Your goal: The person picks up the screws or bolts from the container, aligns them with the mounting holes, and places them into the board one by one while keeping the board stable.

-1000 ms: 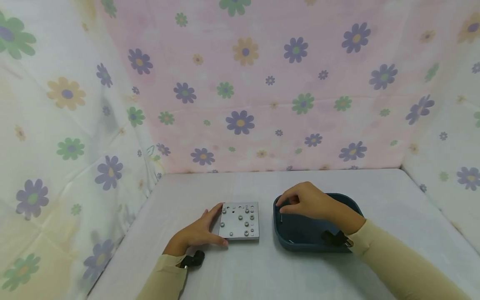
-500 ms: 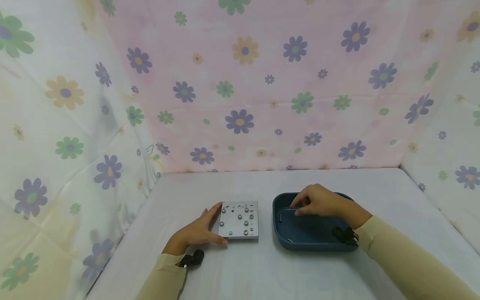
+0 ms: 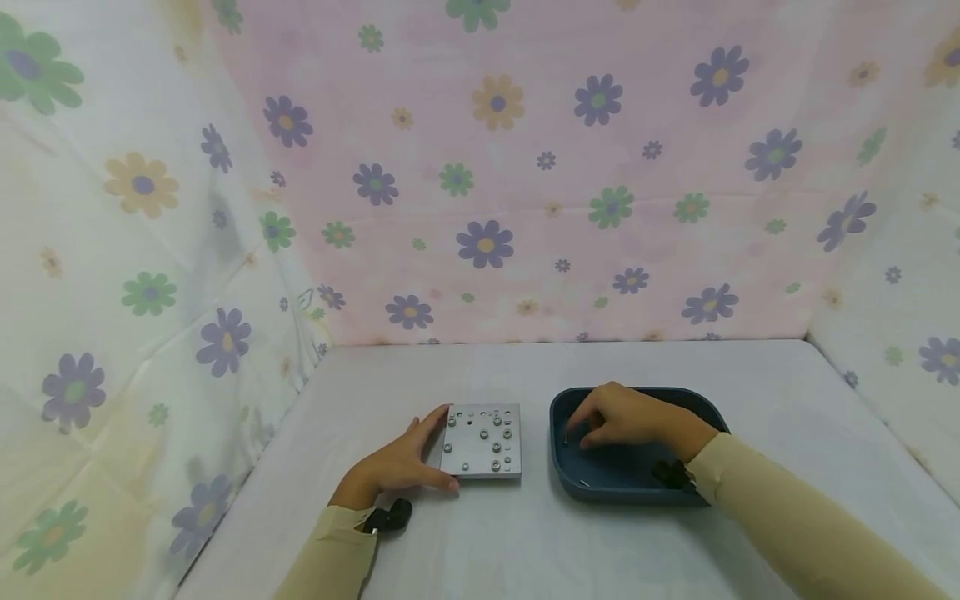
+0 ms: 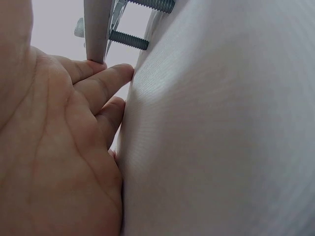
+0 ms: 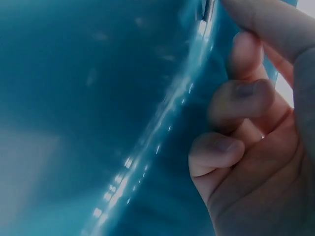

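My left hand (image 3: pixel 401 462) holds a square silver metal plate (image 3: pixel 480 471) by its left side, thumb along the near edge and index finger at the far left corner. Several bolts (image 3: pixel 496 447) stand in the plate's holes; in the left wrist view their threaded shanks (image 4: pixel 129 39) stick out beneath it. My right hand (image 3: pixel 630 417) is inside a dark blue tray (image 3: pixel 637 496). Its index fingertip is right at a small metal screw (image 3: pixel 566 439) near the tray's left wall, with the thumb apart from it. The remaining fingers (image 5: pixel 241 105) are curled and hold nothing.
Another small screw (image 3: pixel 584 482) lies in the tray's near left corner. The plate and tray stand side by side on a white-covered table (image 3: pixel 495 542). Flowered cloth (image 3: pixel 480 208) hangs behind and on both sides.
My right hand first drew back to the right from the tray's left wall, then moved left and down to the screw there. The left hand stays on the plate.
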The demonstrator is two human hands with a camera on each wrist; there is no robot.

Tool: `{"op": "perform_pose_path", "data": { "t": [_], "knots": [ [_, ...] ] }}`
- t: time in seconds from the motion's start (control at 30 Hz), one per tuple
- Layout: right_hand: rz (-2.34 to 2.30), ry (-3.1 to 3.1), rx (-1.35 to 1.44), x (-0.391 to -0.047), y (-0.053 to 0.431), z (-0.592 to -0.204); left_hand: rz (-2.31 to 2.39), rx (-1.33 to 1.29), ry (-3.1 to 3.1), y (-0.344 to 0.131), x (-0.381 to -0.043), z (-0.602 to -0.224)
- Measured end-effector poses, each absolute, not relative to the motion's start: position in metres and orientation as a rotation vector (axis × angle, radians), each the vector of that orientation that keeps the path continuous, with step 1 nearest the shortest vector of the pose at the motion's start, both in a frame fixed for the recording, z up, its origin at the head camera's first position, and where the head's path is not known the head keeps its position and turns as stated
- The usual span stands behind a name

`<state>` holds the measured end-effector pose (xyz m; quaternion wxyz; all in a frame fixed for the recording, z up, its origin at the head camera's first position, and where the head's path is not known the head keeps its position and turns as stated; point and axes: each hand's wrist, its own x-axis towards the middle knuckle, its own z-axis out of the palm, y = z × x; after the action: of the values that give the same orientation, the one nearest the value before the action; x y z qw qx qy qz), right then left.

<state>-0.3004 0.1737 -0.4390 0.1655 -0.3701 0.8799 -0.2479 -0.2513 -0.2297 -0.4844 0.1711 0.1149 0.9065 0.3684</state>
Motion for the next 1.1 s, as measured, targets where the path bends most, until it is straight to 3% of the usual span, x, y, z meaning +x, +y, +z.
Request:
{"op": "perform_pose_path", "data": {
  "t": [1.1],
  "knots": [
    [-0.357, 2.667, -1.003, -0.298, 0.147, -0.437, 1.065, 0.305, 2.561, -0.229, -0.25, -0.483]
  ]
}}
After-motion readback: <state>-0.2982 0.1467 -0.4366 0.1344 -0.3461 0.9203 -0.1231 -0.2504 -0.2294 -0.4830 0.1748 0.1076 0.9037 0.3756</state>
